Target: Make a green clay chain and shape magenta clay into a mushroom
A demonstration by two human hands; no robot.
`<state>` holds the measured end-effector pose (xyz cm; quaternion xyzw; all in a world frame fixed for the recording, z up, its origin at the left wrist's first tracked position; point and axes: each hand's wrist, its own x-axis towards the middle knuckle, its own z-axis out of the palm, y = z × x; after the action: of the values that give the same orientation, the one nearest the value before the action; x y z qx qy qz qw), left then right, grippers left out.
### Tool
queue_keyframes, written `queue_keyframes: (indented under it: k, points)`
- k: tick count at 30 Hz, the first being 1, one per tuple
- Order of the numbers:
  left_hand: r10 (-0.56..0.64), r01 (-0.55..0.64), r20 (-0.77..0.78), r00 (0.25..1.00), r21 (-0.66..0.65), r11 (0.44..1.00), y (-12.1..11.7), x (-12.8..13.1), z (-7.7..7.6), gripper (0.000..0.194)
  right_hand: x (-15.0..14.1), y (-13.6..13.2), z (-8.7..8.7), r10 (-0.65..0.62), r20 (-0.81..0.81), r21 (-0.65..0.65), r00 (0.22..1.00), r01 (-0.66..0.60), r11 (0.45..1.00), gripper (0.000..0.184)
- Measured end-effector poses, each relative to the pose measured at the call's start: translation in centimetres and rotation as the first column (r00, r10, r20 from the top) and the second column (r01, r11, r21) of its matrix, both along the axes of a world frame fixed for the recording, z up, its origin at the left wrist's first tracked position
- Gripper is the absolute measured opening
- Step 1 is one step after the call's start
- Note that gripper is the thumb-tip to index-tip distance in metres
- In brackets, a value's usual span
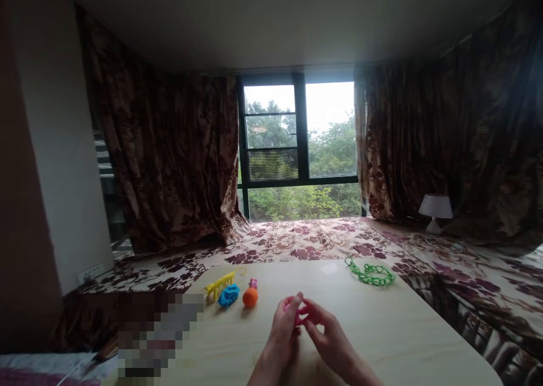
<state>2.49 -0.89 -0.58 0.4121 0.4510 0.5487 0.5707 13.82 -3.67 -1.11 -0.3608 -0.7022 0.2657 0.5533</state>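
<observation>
Over the near middle of the pale tabletop, my two hands meet at a small pink piece, mostly hidden by the fingers, so its kind does not show. My left hand is closed around it, thumb on top. From the other side, my right hand pinches at it with bent fingers. Left of the hands lie an orange ball, a crumpled-looking blue thing, a yellow toothed piece and a small pink patterned thing.
A green plastic chain lies in a loop at the table's far right. Behind the table, a floral-covered ledge runs below the window. A white lamp stands at right. A pixelated patch hides the table's left edge.
</observation>
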Motion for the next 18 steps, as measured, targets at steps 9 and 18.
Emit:
queue_keyframes:
  k: [9, 18]
  points:
    - [0.246, -0.166, -0.223, 0.943, 0.327, 0.93, -0.6, 0.6, -2.1, 0.035, 0.2, -0.3, -2.6, -0.161, -0.153, -0.223, 0.975, 0.125, 0.967, 0.027]
    - [0.115, -0.074, -0.189, 0.975, 0.211, 0.975, -2.3, 0.9, -0.2, 0.05, 0.0, -0.6, -1.5, -0.118, -0.082, -0.11, 0.99, 0.108, 0.988, 0.037]
